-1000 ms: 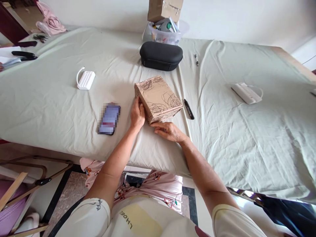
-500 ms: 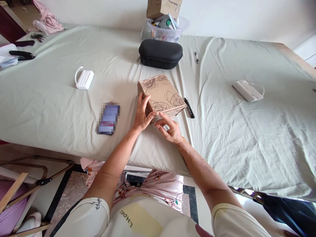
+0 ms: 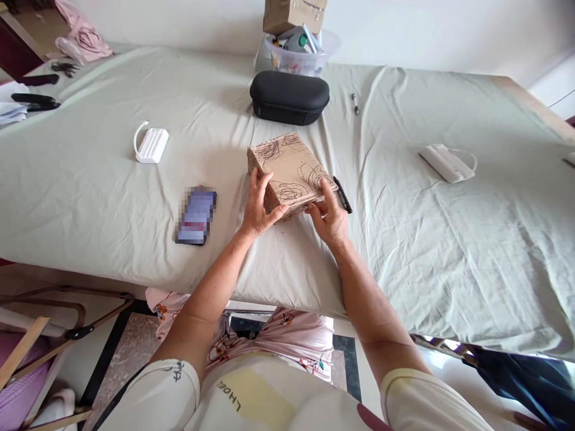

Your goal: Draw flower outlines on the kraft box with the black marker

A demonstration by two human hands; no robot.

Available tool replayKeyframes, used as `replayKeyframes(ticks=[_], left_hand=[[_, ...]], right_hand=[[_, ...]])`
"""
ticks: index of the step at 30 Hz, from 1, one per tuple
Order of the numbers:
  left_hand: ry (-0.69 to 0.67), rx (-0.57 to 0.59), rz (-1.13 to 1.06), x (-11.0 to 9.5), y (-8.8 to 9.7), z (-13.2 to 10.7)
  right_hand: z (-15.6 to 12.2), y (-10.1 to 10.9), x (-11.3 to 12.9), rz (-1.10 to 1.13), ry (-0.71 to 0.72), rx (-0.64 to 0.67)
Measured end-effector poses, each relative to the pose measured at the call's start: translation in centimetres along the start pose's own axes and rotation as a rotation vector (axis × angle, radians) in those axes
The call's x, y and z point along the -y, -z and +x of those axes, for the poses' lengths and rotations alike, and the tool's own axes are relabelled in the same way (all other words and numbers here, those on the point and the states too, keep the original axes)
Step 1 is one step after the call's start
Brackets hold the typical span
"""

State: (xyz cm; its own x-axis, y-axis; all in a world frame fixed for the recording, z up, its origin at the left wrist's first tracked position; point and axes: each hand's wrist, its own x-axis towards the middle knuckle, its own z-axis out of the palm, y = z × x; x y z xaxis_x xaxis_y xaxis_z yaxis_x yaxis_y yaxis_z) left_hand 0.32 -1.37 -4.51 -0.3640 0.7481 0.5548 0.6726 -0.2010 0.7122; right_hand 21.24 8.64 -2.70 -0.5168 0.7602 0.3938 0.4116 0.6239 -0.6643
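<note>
A brown cardboard box [image 3: 290, 167] covered in black scribbles sits on the pale green sheet near the bed's front edge. My left hand [image 3: 258, 206] grips its near left side, fingers up against the wall and thumb at the front corner. My right hand [image 3: 330, 216] holds the near right corner, fingers curled on the box's front edge. A black marker [image 3: 343, 195] lies just right of the box, beside my right fingers. A phone [image 3: 196, 215] lies face up to the left of my left hand.
A black zip case [image 3: 290, 99] lies behind the box, with a plastic tub [image 3: 300, 57] of supplies and another carton beyond it. A white pouch [image 3: 151, 145] is at left, a white mask [image 3: 447, 161] at right, a pen [image 3: 355, 103] farther back. Chair frames stand below left.
My right hand moved from the front of the box to its near right corner. My left hand rose from the sheet onto the box's left side. The box shifted slightly.
</note>
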Motion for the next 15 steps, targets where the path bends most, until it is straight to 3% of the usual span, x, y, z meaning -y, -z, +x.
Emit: replayKeyframes(ticks=[5, 11, 15], left_hand=[[0.006, -0.022, -0.014, 0.0, -0.1, -0.1], [0.047, -0.008, -0.050, -0.1, 0.1, 0.0], [0.079, -0.005, -0.139, -0.3, 0.4, 0.2]], right_hand=[[1.0, 1.2, -0.8, -0.016, -0.153, -0.065], [1.3, 1.0, -1.3, 0.007, -0.194, 0.101], [1.5, 0.9, -1.2, -0.023, -0.208, 0.109]])
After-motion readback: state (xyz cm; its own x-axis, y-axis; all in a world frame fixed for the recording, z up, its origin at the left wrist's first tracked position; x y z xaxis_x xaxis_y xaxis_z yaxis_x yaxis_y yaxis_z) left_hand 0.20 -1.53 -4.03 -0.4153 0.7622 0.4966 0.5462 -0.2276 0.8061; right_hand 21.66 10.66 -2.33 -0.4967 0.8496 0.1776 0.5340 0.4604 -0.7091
